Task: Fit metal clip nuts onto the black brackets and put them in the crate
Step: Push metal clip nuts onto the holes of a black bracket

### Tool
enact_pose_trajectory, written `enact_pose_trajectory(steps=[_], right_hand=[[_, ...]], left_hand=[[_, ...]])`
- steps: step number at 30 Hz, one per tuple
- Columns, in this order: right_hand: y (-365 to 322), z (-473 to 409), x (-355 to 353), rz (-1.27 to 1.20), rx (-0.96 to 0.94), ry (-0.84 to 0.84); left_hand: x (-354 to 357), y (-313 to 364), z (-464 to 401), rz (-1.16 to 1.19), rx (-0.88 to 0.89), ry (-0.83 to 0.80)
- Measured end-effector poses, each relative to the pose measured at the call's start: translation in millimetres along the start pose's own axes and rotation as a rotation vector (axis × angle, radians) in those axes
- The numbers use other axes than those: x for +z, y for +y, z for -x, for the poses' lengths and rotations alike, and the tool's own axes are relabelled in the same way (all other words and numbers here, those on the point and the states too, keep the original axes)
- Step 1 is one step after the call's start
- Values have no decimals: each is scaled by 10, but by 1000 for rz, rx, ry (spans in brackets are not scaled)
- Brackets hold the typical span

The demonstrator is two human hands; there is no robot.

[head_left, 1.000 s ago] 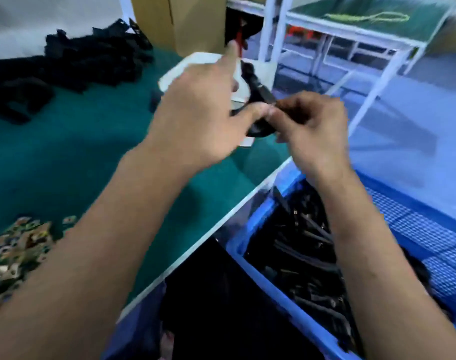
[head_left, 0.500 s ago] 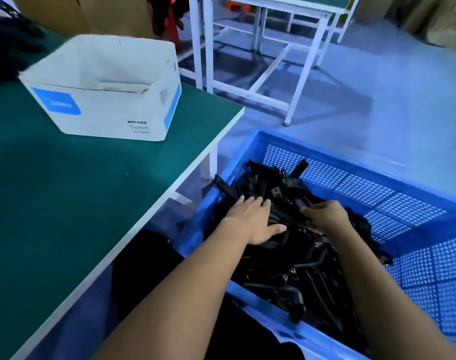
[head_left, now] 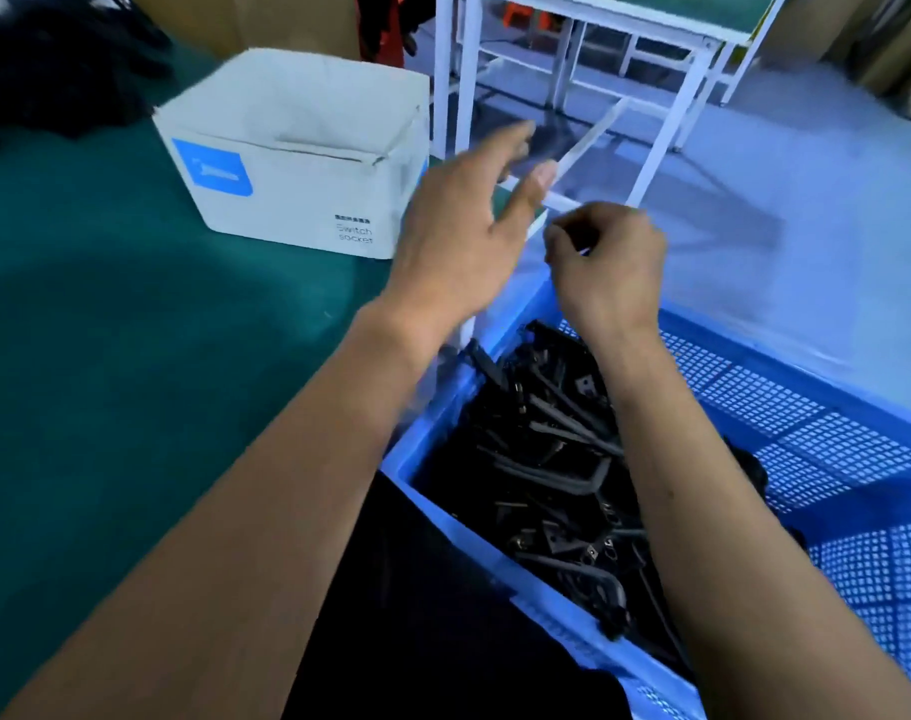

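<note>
Brackets point(head_left: 557, 459), black and tangled, heaped in the blue crate point(head_left: 832, 459) at about 5 o'clock, several carrying small metal clip nuts point(head_left: 586, 385). Above them, both hands raised clear of the pile. Left hand point(head_left: 458, 241) spread open, fingers point(head_left: 516, 142) loose and blurred with motion, gripping nothing. Right hand point(head_left: 606, 267) curled into a loose fist just beside it at 3 o'clock, knuckles toward the camera; contents, if any, impossible to tell. Lifted and emptied like that, probably between one drop into the crate and a reach for fresh parts.

Outward from the hands: green table point(head_left: 105, 356) filling 9 o'clock, its edge running alongside the crate's near wall, presumably so finished pieces could be dropped straight off the work surface. White cardboard box point(head_left: 297, 163) open-topped at 11 o'clock on the table, contents hidden. Dark heap point(head_left: 53, 70) at the far 10 o'clock corner, too blurred to name with certainty, possibly unfitted brackets. White table frame point(head_left: 666, 132) at 12 o'clock on the pale floor.
</note>
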State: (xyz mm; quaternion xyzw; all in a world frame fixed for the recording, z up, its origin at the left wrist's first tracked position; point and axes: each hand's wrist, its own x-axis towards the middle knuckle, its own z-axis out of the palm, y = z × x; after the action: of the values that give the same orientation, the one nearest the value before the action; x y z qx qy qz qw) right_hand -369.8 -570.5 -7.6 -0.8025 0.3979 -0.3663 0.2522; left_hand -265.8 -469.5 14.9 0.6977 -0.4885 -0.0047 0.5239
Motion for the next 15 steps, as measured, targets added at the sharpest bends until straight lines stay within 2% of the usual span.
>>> enact_pose_trajectory(steps=[4, 8, 12, 15], right_hand=[[-970, 198, 487, 29, -250, -189], [-1877, 573, 1026, -35, -416, -405], [-2545, 912, 1444, -55, -507, -466], [-3026, 1195, 1846, -86, -639, -598]], left_hand=[[-830, -155, 186, 20, -126, 209], [-1662, -323, 557, -145, -186, 376], [-2355, -446, 869, -283, -238, 494], [-2914, -659, 1202, -394, -302, 583]])
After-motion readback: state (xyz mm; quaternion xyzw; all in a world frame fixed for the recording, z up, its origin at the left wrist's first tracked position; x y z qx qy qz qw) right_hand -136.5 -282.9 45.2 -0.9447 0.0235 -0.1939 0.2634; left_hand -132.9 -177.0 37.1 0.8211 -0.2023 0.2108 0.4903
